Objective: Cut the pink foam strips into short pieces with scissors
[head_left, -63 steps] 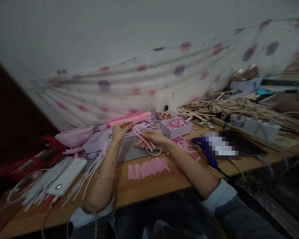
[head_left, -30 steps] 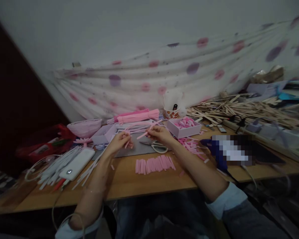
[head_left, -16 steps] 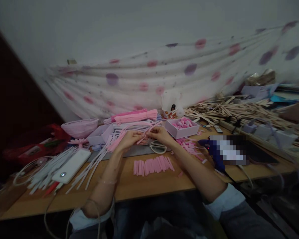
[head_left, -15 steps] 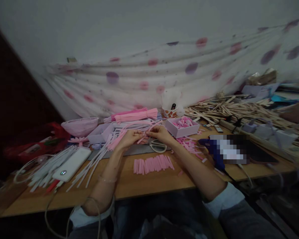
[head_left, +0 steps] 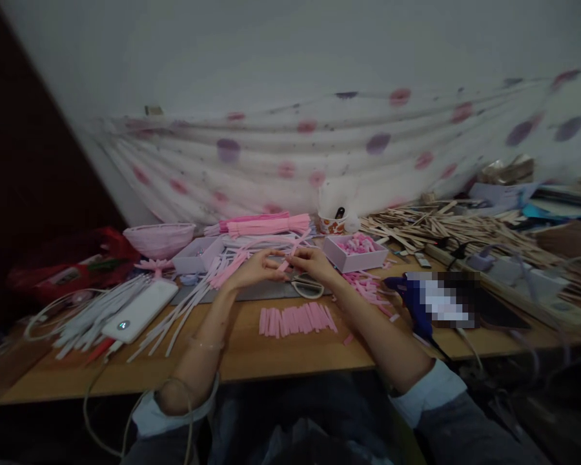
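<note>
Over the middle of the table, my right hand pinches a long pink fuzzy strip, whose short lower end points toward my left hand. My left hand is beside that end, thumb and fingers apart with a gap between them. Just below my right hand lie scissors with pale handles, their blades partly hidden by my fingers. Nearer to me, short cut pink pieces lie side by side in a row. More pink and white strips are spread behind my left hand.
A white box of small pink pieces stands right of my hands, loose pieces before it. Another white box and a pink basket are left. A power bank, a blue glue gun and wooden sticks lie around.
My left fingers have parted from their pinch near the strip's end. My right hand still grips the strip, which now stands more steeply. The camera view has shifted slightly.
</note>
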The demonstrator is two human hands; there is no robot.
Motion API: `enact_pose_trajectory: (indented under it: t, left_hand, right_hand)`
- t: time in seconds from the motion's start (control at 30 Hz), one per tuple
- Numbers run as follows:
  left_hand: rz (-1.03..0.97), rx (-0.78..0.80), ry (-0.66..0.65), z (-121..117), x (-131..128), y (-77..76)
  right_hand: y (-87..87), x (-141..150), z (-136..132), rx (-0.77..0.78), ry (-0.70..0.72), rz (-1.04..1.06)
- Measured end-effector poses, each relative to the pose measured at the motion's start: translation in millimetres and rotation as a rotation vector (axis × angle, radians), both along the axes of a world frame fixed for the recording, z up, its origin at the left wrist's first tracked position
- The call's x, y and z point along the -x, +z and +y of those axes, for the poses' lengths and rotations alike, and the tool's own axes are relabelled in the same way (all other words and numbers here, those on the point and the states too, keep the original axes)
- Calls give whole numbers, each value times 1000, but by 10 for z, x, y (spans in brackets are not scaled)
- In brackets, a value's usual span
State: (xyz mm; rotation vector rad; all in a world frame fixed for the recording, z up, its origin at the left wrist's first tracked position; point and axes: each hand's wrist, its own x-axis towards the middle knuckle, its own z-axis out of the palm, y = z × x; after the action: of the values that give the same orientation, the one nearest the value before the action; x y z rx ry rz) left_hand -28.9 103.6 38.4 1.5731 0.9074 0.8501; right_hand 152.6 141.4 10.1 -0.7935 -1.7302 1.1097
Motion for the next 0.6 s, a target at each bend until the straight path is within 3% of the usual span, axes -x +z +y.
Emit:
enact_pose_trajectory:
  t: [0.2,0.6]
  left_hand:
    - [-35,39,-102,-61,77,43]
    - [28,-66,14,-87,48,77]
  right_hand:
    - [11,-12,24,89,-11,48]
    - [-37,3,50,271,77,222]
